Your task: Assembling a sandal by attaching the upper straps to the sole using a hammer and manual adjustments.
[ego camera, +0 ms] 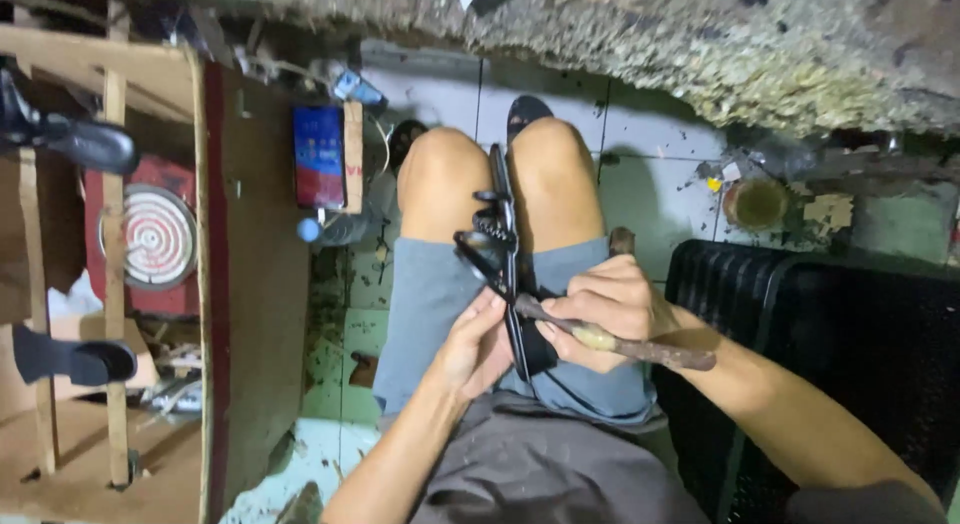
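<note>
Head view: black rubbery sandal [505,254], wooden-handled tool [620,344]

Person seated, both forearms coming in from the near edge, meeting over the lap. Left hand [478,342] sits near-centre, wrist bent, fingers [487,306] stretched fwd w/ tips pressed together in a pinch, thumb tucked alongside. Left forearm runs from near-left up to it, bare. Right hand [607,309] just right of the left one, nearly touching; closed in a fist-type grip, knuckles up, thumb wrapped over the front. Right forearm longer in view, angled from near-right corner, elbow bent, bare up to the sleeve edge. Both knees bare, side by side at the far end, thighs running back toward the body.
</note>
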